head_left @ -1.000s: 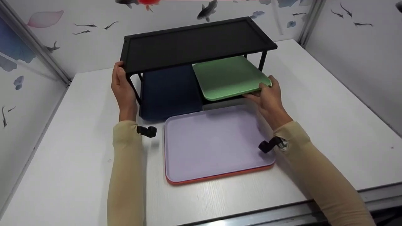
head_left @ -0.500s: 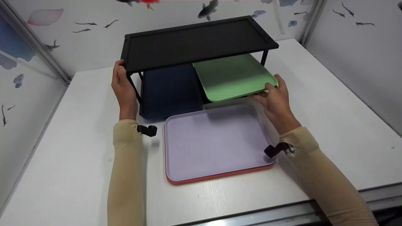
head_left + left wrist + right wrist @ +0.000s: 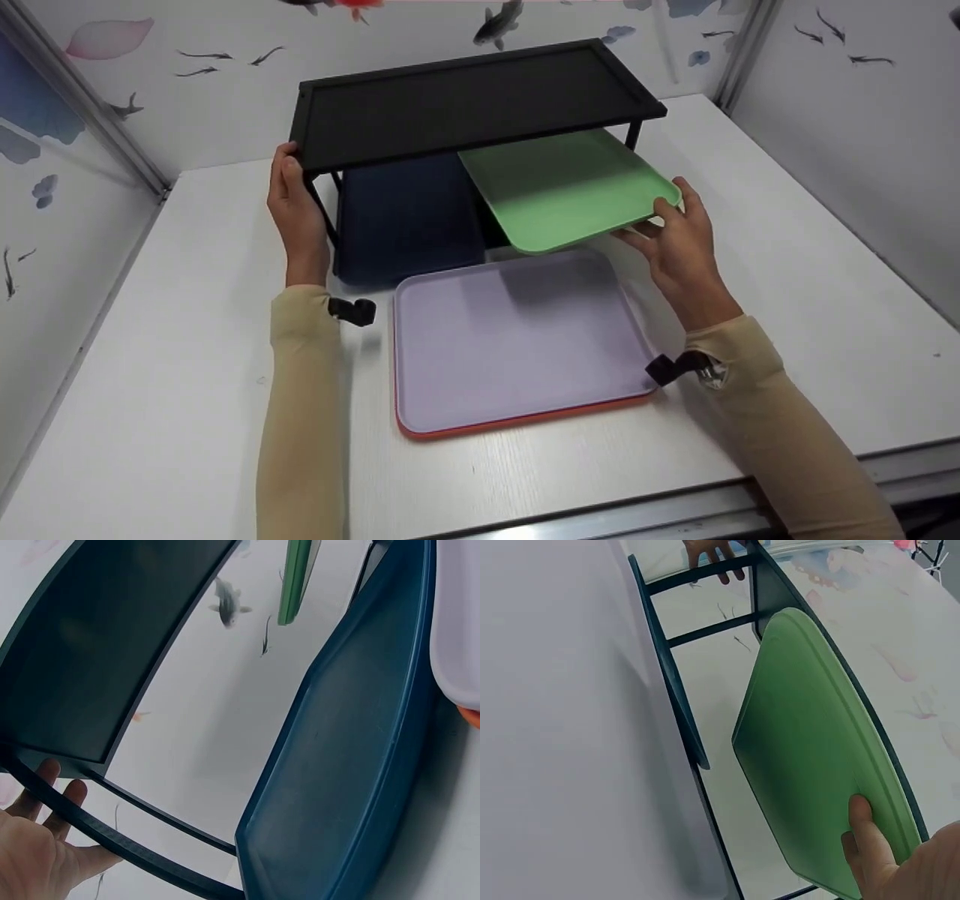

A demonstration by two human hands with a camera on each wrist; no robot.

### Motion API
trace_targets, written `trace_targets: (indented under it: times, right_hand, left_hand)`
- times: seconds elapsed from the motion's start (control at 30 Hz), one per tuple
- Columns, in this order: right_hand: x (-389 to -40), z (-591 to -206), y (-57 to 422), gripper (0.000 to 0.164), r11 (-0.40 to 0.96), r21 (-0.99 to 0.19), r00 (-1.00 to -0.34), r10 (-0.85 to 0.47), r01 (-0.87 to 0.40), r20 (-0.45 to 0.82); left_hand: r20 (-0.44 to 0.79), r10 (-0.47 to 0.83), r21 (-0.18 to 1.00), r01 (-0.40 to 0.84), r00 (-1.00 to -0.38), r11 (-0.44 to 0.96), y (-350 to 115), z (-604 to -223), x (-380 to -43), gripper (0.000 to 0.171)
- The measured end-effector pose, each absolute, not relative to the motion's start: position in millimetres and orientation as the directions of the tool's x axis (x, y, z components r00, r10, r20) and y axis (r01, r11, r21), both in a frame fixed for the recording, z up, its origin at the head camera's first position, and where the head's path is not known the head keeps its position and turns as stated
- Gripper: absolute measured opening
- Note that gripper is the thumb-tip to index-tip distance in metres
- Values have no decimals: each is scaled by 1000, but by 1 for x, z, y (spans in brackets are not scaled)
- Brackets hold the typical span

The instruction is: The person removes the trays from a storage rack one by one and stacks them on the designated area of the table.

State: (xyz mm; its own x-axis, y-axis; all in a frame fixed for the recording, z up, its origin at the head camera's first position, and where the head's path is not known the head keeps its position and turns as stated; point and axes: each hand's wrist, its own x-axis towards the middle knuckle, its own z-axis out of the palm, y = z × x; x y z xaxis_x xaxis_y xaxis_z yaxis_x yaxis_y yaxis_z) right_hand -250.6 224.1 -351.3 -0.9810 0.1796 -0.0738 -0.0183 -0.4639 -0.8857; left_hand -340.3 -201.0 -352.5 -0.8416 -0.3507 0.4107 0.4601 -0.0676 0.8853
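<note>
My right hand (image 3: 686,259) pinches the near right corner of a green tray (image 3: 577,195), thumb on top and fingers below. The tray's far part is hidden under the top of a black two-tier rack (image 3: 480,105); its near edge sticks out over a lilac tray (image 3: 517,345). Against the rack's left end rests my left hand (image 3: 296,217); in the left wrist view its fingers (image 3: 73,793) reach past the rack's post, fairly straight. A dark blue tray (image 3: 405,217) lies on the rack's lower level, left of the green one.
An orange-red tray (image 3: 525,422) lies beneath the lilac one, its edge showing. The white table (image 3: 810,315) has a metal front edge (image 3: 637,514). Walls printed with fish stand at the back and sides.
My right hand has drawn the green tray to the right and toward me, so more of it shows from under the rack's top. My left hand stays at the rack's left end.
</note>
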Motion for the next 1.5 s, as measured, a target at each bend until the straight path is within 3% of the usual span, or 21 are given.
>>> trace_targets:
  times: [0.43, 1.13, 1.5]
  right_hand:
    - [-238, -351, 242, 67, -485, -867, -979, 206, -113, 13]
    - [-234, -367, 258, 67, -442, -894, -979, 204, -80, -13]
    - [-235, -368, 258, 68, -449, -890, -983, 184, -79, -6]
  left_hand:
    - [415, -347, 884, 463, -841, -67, -198, -341, -336, 43]
    - [404, -338, 894, 446, -850, -53, -197, -344, -327, 45]
    - [396, -331, 898, 436, -856, -53, -202, -354, -341, 46]
